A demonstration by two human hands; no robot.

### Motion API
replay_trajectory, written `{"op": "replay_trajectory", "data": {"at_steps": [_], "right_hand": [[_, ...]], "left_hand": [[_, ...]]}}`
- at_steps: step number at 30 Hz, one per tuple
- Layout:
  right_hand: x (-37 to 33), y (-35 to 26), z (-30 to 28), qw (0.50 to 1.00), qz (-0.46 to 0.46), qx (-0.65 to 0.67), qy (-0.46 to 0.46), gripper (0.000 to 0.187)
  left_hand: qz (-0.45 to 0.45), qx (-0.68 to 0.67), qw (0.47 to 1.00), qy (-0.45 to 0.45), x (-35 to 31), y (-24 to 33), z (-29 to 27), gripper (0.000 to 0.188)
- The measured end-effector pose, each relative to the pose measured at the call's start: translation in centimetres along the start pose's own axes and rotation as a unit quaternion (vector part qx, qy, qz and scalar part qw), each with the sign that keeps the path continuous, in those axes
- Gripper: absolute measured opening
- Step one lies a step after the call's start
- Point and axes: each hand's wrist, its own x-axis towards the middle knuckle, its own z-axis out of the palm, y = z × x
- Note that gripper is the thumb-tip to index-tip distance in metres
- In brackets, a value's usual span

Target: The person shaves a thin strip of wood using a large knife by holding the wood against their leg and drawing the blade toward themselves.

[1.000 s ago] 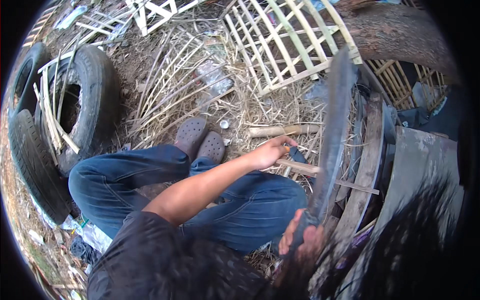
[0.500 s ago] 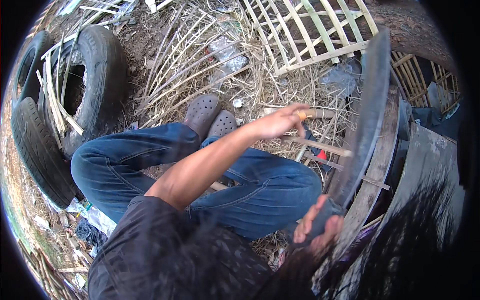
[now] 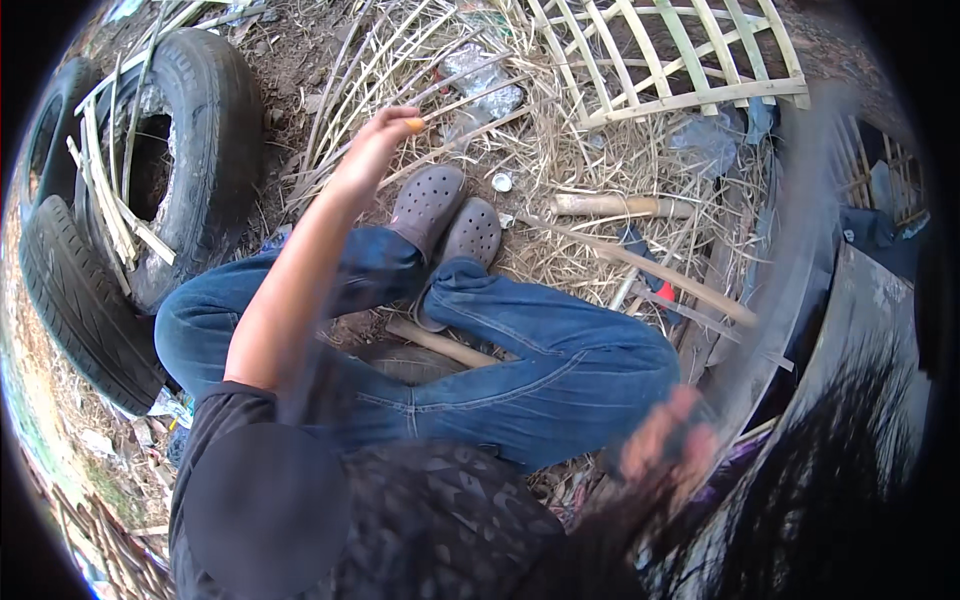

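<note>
My left hand [image 3: 376, 150] reaches out past my left knee, at the near edge of the spread of split bamboo strips [image 3: 385, 75]. Its fingers stretch toward the right, and something orange covers one fingertip. I make out nothing held in it. At the right, my right hand [image 3: 665, 440] is wrapped round the handle of a machete. The long machete blade [image 3: 797, 220] points up and away from me, smeared by motion. Between my legs and the blade lie a slanting bamboo stick [image 3: 690, 285] and a short thick bamboo piece [image 3: 620, 206].
Old tyres [image 3: 220, 150] stand at the left with pale strips across them. A woven bamboo lattice [image 3: 680, 55] lies at the far right. My clogs [image 3: 428, 205] rest on straw-like scraps, near a clear plastic bag [image 3: 485, 80]. A wooden plank [image 3: 745, 395] runs along my right side.
My left hand has swung from the bamboo pieces at the right over to the strips at the far left. The machete has shifted slightly right, still in my right hand, and the view has moved a little.
</note>
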Motion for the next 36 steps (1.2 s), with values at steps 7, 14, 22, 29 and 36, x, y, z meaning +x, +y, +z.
{"op": "replay_trajectory", "data": {"at_steps": [7, 14, 22, 29, 36], "right_hand": [[1.2, -1.6, 3.0, 0.992, -0.054, -0.087, 0.075, 0.056], [5.2, 0.1, 3.4, 0.986, 0.015, -0.157, 0.053, 0.052], [4.6, 0.1, 0.7, 0.979, 0.056, -0.126, 0.148, 0.046], [5.7, -2.7, 1.9, 0.998, -0.02, -0.037, 0.055, 0.044], [10.8, 3.4, 2.8, 0.986, 0.012, -0.131, 0.107, 0.035]], "left_hand": [[0.087, -0.026, 0.995, 0.036, 0.1, 3.6, -3.1, 0.038], [0.068, -0.312, 0.947, 0.037, -3.3, 7.6, -3.1, 0.043], [0.176, -0.18, 0.967, -0.043, -11.7, 11.6, -8.3, 0.037], [0.146, -0.063, 0.984, 0.076, -12.1, 8.8, -12.3, 0.032], [0.15, -0.074, 0.982, 0.091, -10.4, 6.8, -13.1, 0.031]]}}
